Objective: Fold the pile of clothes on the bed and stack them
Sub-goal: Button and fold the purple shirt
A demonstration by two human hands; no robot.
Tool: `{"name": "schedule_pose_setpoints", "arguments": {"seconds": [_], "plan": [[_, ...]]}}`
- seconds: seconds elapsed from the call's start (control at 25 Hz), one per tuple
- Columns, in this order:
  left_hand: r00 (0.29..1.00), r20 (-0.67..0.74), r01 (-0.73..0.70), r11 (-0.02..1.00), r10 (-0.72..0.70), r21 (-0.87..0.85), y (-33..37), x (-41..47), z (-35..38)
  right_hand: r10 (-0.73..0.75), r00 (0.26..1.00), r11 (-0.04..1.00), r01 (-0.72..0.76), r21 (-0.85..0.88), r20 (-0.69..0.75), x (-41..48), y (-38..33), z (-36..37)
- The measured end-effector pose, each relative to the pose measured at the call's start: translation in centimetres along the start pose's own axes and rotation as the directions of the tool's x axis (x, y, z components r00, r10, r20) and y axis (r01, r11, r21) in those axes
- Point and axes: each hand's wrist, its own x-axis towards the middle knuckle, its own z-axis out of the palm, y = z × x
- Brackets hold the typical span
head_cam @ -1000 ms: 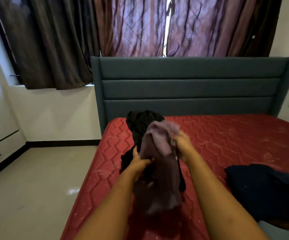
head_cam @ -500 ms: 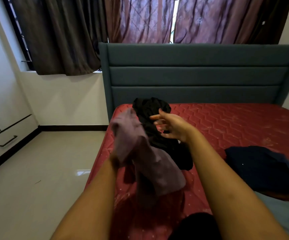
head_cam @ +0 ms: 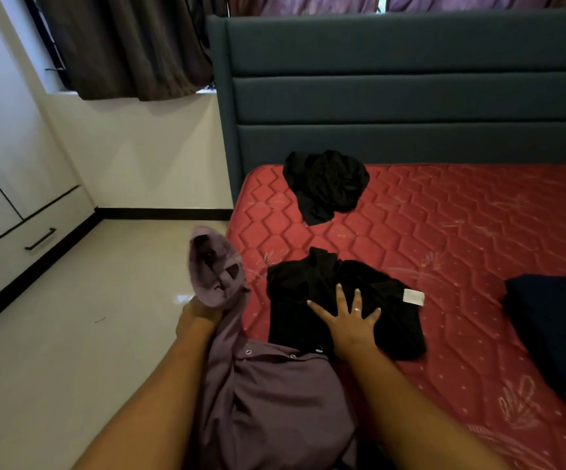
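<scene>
My left hand grips a mauve buttoned shirt at the bed's left edge; part of the cloth stands bunched above the fist and the rest hangs down near me. My right hand lies flat with fingers spread on a black garment with a white label, spread on the red mattress. A second crumpled black garment sits farther off near the headboard. At the right edge rests a dark navy garment.
The teal padded headboard closes the far side of the bed. To the left are a glossy tiled floor, a white wardrobe with a drawer handle, and dark curtains over the window.
My view tipped downward. My left hand carried the mauve shirt left to the bed edge. My right hand came down flat onto the black garment, now spread out on the mattress.
</scene>
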Motion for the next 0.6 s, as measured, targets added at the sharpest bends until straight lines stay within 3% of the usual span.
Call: {"name": "schedule_pose_setpoints", "arguments": {"seconds": [0.12, 0.2, 0.28, 0.36, 0.44, 0.52, 0.56, 0.6], "plan": [[0.999, 0.041, -0.024, 0.992, 0.02, 0.122, 1.6, 0.3, 3.2, -0.037, 0.994, 0.996, 0.045, -0.074, 0.107, 2.7, -1.1, 0.0], [0.996, 0.095, -0.011, 0.994, 0.0, 0.106, 2.9, 0.6, 5.7, -0.039, 0.996, 0.997, 0.044, -0.06, 0.075, 4.8, -0.8, -0.6], [0.993, 0.115, 0.036, 0.999, -0.035, -0.005, 4.5, 1.5, 7.2, 0.024, 1.0, 0.995, -0.025, 0.094, 0.011, 6.7, 1.1, -2.7], [0.997, 0.073, 0.055, 0.975, -0.04, -0.217, 6.1, 2.7, 7.3, 0.167, 0.98, 0.925, -0.116, 0.361, -0.113, 8.5, 4.4, -6.7], [0.999, -0.001, 0.044, 0.898, -0.049, -0.439, 7.4, 5.7, 7.5, 0.411, 0.849, 0.789, -0.15, 0.596, -0.331, 9.7, 9.0, -12.0], [0.998, -0.028, 0.032, 0.791, -0.062, -0.611, 7.1, 10.7, 9.3, 0.588, 0.634, 0.702, -0.09, 0.707, -0.503, 9.3, 13.7, -16.9], [0.998, 0.013, 0.059, 0.722, -0.069, -0.689, 7.6, 11.8, 9.8, 0.599, 0.573, 0.703, -0.042, 0.71, -0.559, 8.9, 15.4, -18.3], [0.996, 0.059, 0.086, 0.648, -0.064, -0.757, 8.8, 11.5, 10.1, 0.576, 0.566, 0.734, -0.04, 0.678, -0.589, 8.2, 16.7, -19.2]]}}
